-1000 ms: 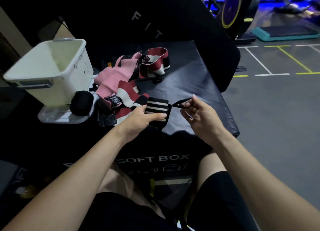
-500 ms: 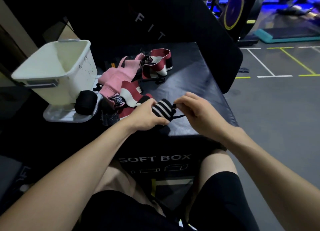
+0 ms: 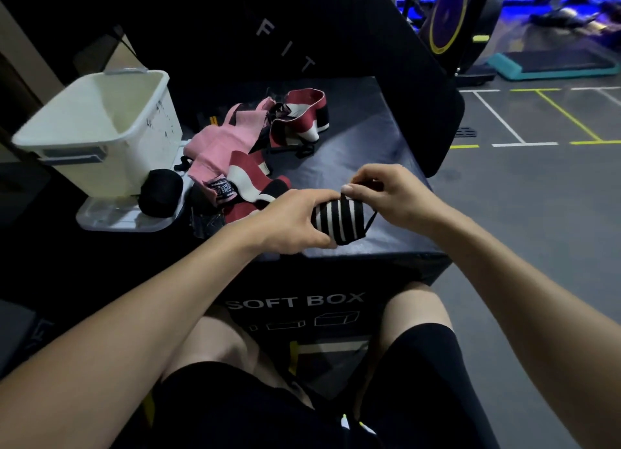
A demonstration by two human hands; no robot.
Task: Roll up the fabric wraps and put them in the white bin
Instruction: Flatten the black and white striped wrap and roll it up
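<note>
Gripping the striped wrap (image 3: 337, 220) near the box's (image 3: 369, 139) front edge, the left hand (image 3: 289, 221) clasps the roll; the right hand (image 3: 389, 193) pinches its thin loop. Soft, light, springy: squeeze the roll's middle.

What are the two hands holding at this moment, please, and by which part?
The left hand grips the rolled striped wrap round its left end; the right hand pinches its thin black loop over the top.

Black-and-white striped woven cloth roll (image 3: 337, 220), matt; white smooth plastic bin (image 3: 100, 129) at far left, faintly glossy; black padded table (image 3: 369, 139) with leathery sheen.
</note>
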